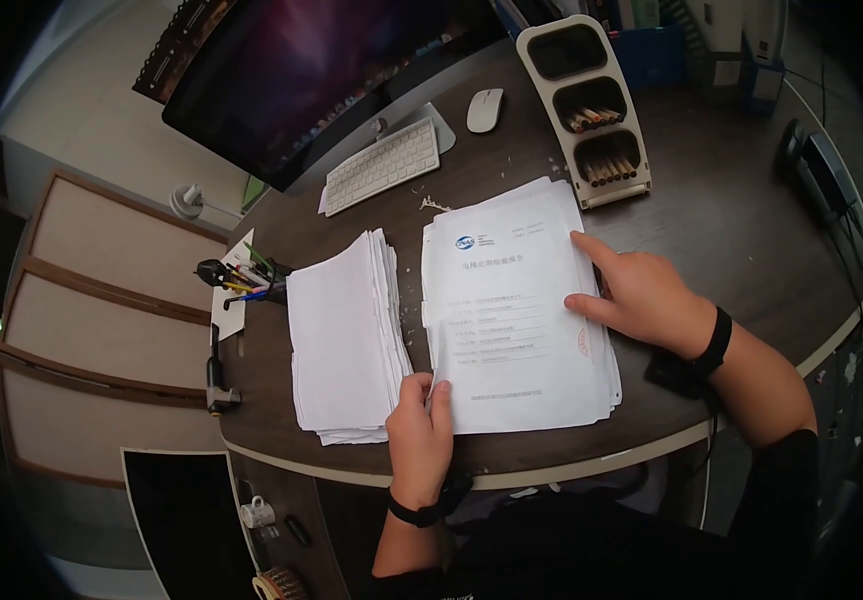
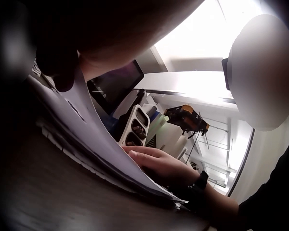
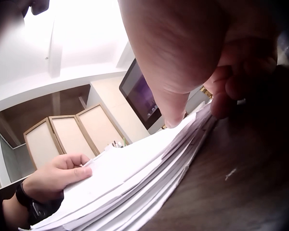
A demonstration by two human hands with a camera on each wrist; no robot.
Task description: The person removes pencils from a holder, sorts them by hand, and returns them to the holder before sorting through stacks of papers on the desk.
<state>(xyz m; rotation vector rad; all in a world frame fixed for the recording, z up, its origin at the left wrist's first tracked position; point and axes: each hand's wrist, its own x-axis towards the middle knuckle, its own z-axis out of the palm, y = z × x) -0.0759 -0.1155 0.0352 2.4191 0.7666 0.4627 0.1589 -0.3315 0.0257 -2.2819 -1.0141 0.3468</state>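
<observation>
A stack of printed papers (image 1: 497,300) lies on the desk, its top sheet bearing a blue logo and a red stamp. At its lower left edge my left hand (image 1: 420,440) pinches paper, thumb on top, the left side curving up a little. My right hand (image 1: 657,300) grips the stack's right edge; in the right wrist view its thumb (image 3: 176,113) lies on top and the other fingers (image 3: 226,103) curl beside the edge. Close on the left is a second stack (image 1: 342,340), blank side up.
Beyond the papers are a keyboard (image 1: 382,165), a mouse (image 1: 485,110), a monitor (image 1: 322,70) and a pencil holder (image 1: 592,110). A cup of pens (image 1: 257,280) stands left. A telephone (image 1: 822,175) is at the far right. The desk's front edge (image 1: 552,473) runs close to my body.
</observation>
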